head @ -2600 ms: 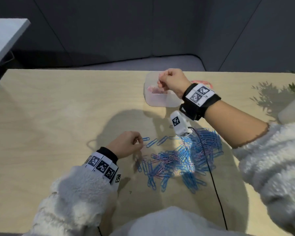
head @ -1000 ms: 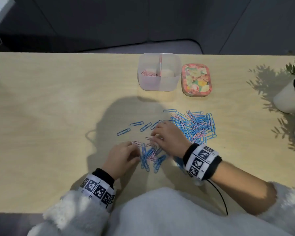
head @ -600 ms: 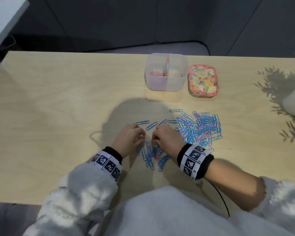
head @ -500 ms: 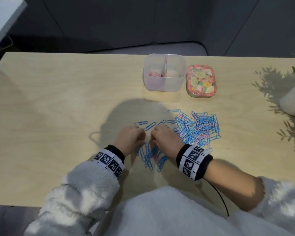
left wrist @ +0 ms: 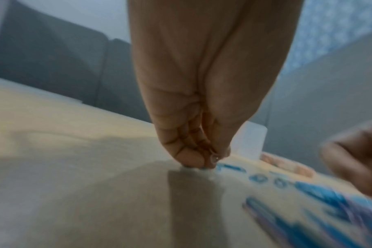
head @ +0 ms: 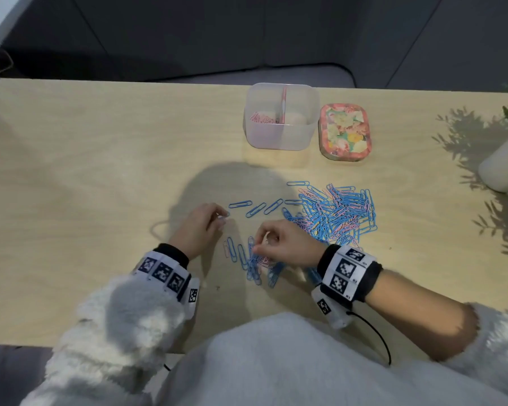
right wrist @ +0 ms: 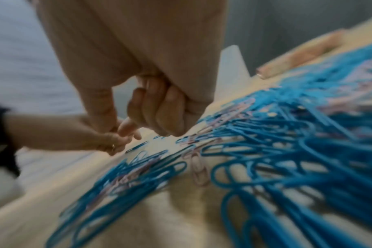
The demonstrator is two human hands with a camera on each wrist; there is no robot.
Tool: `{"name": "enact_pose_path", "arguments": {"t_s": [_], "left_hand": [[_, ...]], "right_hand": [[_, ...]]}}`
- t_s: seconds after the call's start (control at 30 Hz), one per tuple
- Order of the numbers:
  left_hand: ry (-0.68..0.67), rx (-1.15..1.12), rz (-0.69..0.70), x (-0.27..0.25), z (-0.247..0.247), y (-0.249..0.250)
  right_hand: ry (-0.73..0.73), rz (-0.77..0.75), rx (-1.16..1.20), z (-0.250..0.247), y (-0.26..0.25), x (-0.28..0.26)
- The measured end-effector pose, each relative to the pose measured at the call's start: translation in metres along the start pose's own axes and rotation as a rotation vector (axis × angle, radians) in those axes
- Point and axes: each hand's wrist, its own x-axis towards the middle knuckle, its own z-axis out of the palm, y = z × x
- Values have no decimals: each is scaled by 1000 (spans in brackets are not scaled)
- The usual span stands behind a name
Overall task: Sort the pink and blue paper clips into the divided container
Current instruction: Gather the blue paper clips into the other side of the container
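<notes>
A clear divided container [head: 280, 139] stands at the back of the table, with a few pink clips [head: 261, 118] in its left compartment. A big heap of blue and pink paper clips [head: 335, 212] lies in front of it. A smaller heap [head: 257, 266] sits nearer to me. My left hand [head: 222, 219] pinches a blue clip [left wrist: 193, 166] against the table, at the left end of a short row of blue clips [head: 255, 209]. My right hand [head: 257, 249] has curled fingers over the small heap. Its thumb and forefinger pinch what looks like a pale pink clip.
A flowered tin lid [head: 345, 128] lies just right of the container. A white plant pot [head: 505, 168] stands at the right table edge. Bare tabletop [head: 85, 171] stretches to the left. A black cable [head: 373, 332] trails from my right wrist.
My right hand came back from the container to the small heap. In the last half second the two hands moved apart. The left slid up-left to the row of blue clips.
</notes>
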Motion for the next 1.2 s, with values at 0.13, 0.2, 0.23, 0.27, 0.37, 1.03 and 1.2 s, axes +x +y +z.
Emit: {"name": "enact_pose_path", "arguments": {"t_s": [0.13,0.2,0.23,0.27,0.37,1.03,1.2], "left_hand": [[-75,-334,-195,-3,-13,-8],[-102,-450,-244,-7,-15,-9],[-111,-493,-270,-8,-15,-10],[-123,-520,-304,-9,-15,-10],[-139,-590,-402,-12,-14,-10],[-249,251,215,-17,0,-6],[-206,177,229,-16,2,-6]], "right_hand": [[-102,-131,-592,13,-3,-5],[-67,-129,-639,8,-1,-5],[-52,-117,-633,4,0,-5],[-34,-91,-624,-2,2,-4],[101,1,-520,-24,11,-5],[-182,-221,-874,-17,10,-12],[-226,-293,-1070,-5,10,-4]]}}
